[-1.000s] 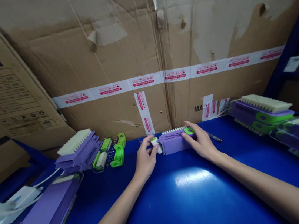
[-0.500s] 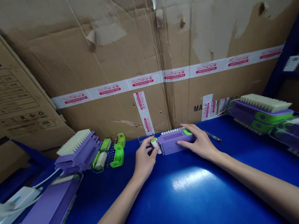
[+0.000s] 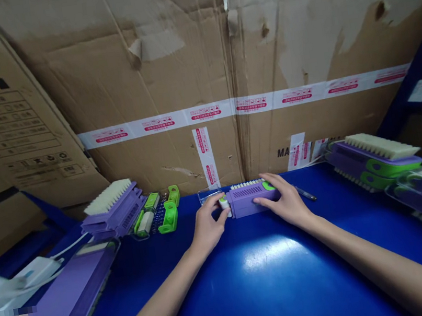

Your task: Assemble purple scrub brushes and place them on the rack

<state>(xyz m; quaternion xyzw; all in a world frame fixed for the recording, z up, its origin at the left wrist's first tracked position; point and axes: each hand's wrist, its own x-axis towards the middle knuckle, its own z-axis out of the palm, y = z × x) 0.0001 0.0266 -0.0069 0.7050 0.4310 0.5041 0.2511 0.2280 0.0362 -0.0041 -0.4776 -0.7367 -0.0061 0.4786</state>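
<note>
My right hand [image 3: 286, 199] is closed around the right end of a purple brush housing [image 3: 248, 206], fingers behind it and thumb on its front. A row of pale bristles [image 3: 246, 185] shows along the housing's far top edge, and a bright green piece [image 3: 267, 185] sits at the end by my fingers. At the housing's left end, my left hand [image 3: 209, 220] pinches a small white end piece with a green top [image 3: 224, 203] between thumb and fingers. This piece is right up against the housing; whether they are joined, I cannot tell.
Purple brush parts with bristles [image 3: 108, 198] are stacked at left, near green end pieces [image 3: 169, 217] and loose springs. More purple brushes [image 3: 381, 145] stand at right. A pen [image 3: 307, 194] and a clear plastic part [image 3: 204, 196] lie by the cardboard wall [image 3: 163, 154].
The view has shifted slightly, so everything sits a little further right. Both hands keep their grips, the white end piece still against the housing's left end.
</note>
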